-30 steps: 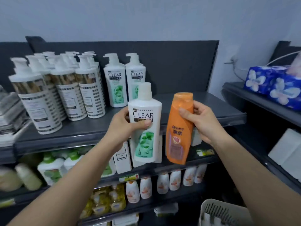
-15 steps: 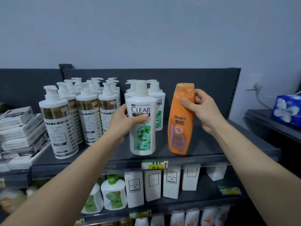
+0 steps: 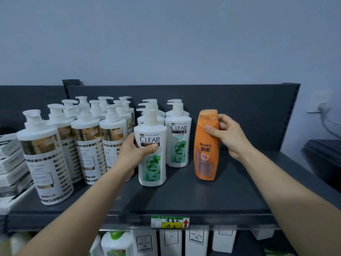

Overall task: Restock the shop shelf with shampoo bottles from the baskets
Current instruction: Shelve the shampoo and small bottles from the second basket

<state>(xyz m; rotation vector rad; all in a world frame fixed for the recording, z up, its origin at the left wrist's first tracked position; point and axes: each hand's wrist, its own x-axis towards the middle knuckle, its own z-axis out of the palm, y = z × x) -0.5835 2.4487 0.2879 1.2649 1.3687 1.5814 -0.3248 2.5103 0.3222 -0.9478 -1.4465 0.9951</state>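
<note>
On shelf, orange bottle upright, cap-up

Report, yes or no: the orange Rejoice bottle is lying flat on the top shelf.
No, the orange bottle is upright, not flat, with the right hand gripping it near its cap.

Dark shelf: gold-banded pump bottles left, CLEAR bottles centre, orange bottle right.

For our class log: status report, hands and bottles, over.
Left hand grips Clear bottle, standing on shelf. Right hand grips orange bottle, base down. Nothing in the way.
</note>
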